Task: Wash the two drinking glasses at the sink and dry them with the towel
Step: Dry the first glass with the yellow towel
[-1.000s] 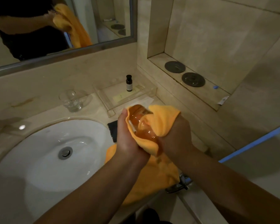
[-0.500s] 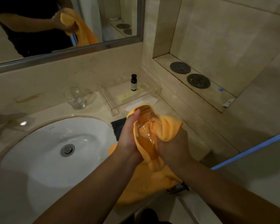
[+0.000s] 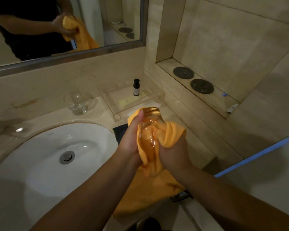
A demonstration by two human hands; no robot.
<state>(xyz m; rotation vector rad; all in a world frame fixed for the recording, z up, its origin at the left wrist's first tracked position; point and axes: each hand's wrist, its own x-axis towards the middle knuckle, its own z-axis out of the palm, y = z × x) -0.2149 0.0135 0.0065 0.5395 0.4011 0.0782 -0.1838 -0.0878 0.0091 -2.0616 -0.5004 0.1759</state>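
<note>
A clear drinking glass is held above the counter to the right of the sink, its mouth pointing away from me. An orange towel is wrapped round its lower part and hangs down over the counter edge. My left hand grips the glass on its left side, thumb up near the rim. My right hand clutches the towel against the base of the glass. A second clear glass stands upright on the counter behind the white sink.
A clear tray with a small dark bottle sits at the back of the counter. A dark cloth lies beside the sink. Two round dark discs lie in the wall niche. A mirror hangs above.
The glass has turned in the towel and more of its rim now shows. My right hand has bunched the towel lower round the base. The view has shifted slightly.
</note>
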